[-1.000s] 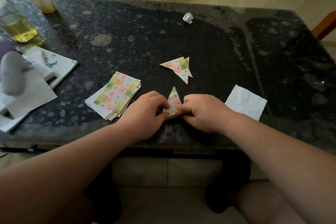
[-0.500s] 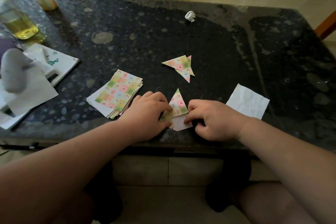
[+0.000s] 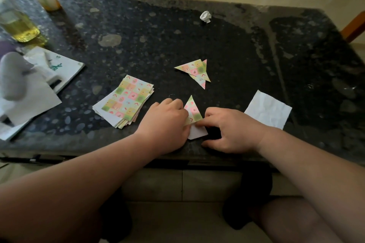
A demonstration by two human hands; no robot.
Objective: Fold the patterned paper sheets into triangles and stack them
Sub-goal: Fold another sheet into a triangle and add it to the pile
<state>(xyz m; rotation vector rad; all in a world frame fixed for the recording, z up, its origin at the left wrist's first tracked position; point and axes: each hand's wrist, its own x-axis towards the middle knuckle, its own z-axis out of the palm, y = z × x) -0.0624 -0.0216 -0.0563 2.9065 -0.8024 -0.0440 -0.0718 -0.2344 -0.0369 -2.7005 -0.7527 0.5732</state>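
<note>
We are noting a white flap (image 3: 197, 132) newly showing at the near edge of the half-folded sheet (image 3: 192, 109); we are judging the fold unfinished. The left hand (image 3: 166, 122), grip curled, is pinching its left edge. The right hand (image 3: 227, 129), grip slack, is pressing a fingertip on its right. Beyond it, folded triangles (image 3: 194, 70) are lying on the bench (image 3: 227, 45).

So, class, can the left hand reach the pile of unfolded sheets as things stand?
Probably yes: the pile lies just left of the left hand with nothing between them, though that hand would first have to leave the half-folded sheet.
</note>
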